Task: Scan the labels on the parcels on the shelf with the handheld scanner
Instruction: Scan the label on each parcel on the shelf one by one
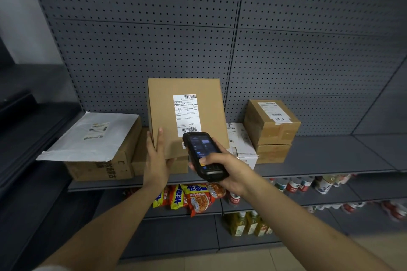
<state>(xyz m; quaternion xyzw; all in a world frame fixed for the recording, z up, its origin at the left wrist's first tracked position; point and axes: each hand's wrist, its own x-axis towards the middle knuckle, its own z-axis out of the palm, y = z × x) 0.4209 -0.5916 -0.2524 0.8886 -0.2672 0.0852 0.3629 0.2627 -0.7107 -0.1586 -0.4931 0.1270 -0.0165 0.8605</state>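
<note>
A flat brown cardboard parcel [167, 105] stands tilted upright over the shelf, its white shipping label [187, 114] facing me. My left hand [156, 156] holds its lower left corner, fingers straight along the front and thumb underneath. My right hand [224, 169] grips a black handheld scanner [201, 155] with a lit screen, its top end just below the label's lower barcode, thumb on the keypad.
On the grey shelf [319, 156] lie a white mailer bag [92, 134] on a brown box [103, 167], a white box [242, 145] and two stacked brown boxes [272, 126] with a label. Snack packs [189, 199] and bottles [246, 224] fill lower shelves. Pegboard backs the shelf.
</note>
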